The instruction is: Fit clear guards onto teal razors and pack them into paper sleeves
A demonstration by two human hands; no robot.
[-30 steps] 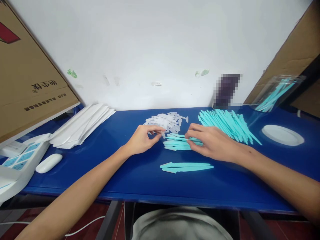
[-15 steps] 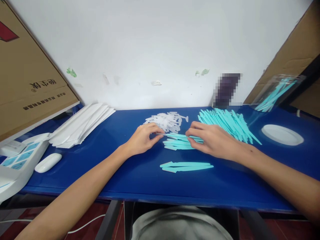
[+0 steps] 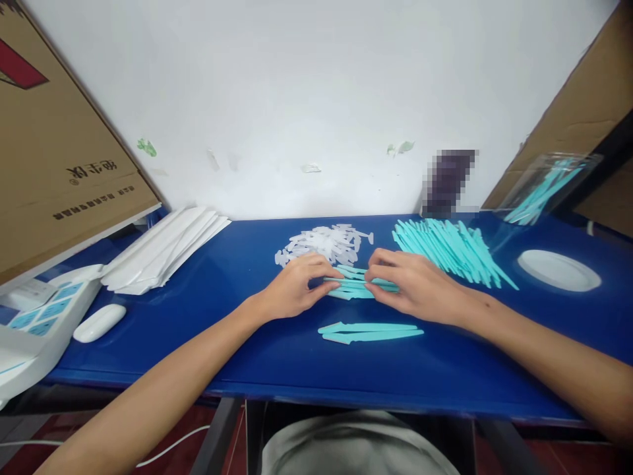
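Note:
My left hand (image 3: 298,285) pinches the head end of a turquoise eyebrow razor (image 3: 353,282) between thumb and fingers. My right hand (image 3: 415,284) grips the same razor further along its handle. Whether a cap covers the blade is hidden by my left fingers. Under and around this razor lie several more turquoise razors (image 3: 352,294), partly covered by my hands. Nearer to me, two razors (image 3: 370,332) rest side by side. Small translucent caps (image 3: 329,243) form a heap just beyond my left hand. A large pile of razors (image 3: 448,252) lies beyond my right hand.
White paper sleeves (image 3: 165,254) are stacked at left, by a white case (image 3: 99,323) and a white device (image 3: 44,316). At right are a round white lid (image 3: 558,270) and a clear jar holding razors (image 3: 546,191). Cardboard boxes (image 3: 64,132) flank the blue table (image 3: 277,356).
Both hands have come slightly nearer to me, and the left has shifted right with its fingers over the razor's head. The razor between them has moved down over the bunch.

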